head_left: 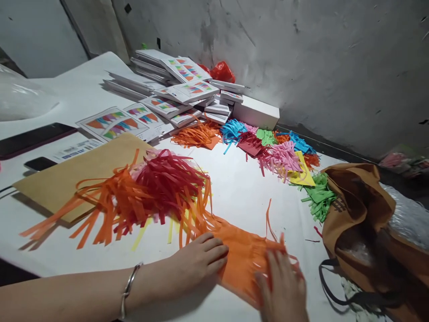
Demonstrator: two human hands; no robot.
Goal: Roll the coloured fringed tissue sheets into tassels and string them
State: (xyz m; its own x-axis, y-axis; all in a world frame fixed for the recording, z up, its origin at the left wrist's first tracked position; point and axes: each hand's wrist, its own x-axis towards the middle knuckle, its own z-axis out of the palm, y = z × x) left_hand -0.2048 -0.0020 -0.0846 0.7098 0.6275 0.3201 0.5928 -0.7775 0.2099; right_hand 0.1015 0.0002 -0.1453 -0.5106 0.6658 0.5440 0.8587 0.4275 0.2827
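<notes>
A folded sheet of orange fringed tissue paper [239, 259] lies on the white table in front of me. My left hand [204, 259] rests on its left part, fingers together and curled over the paper, thumb hidden. Over the right end lies my right hand [283, 281], fingers stretched out and slightly blurred by motion. Cut strips stick up beside it. Left of the sheet, a pile of orange tassels [115, 208] and crimson tassels [167, 183] spreads out, with pink and yellow strips among them. A silver bracelet [129, 288] circles my left wrist.
A tan envelope [83, 179] lies under the tassels' left side. Phones [36, 139] are at far left. Stacked printed packets [187, 91] and a white box [256, 112] stand at the back. Coloured tassels [281, 156] line the wall. A brown bag [358, 214] sits at right.
</notes>
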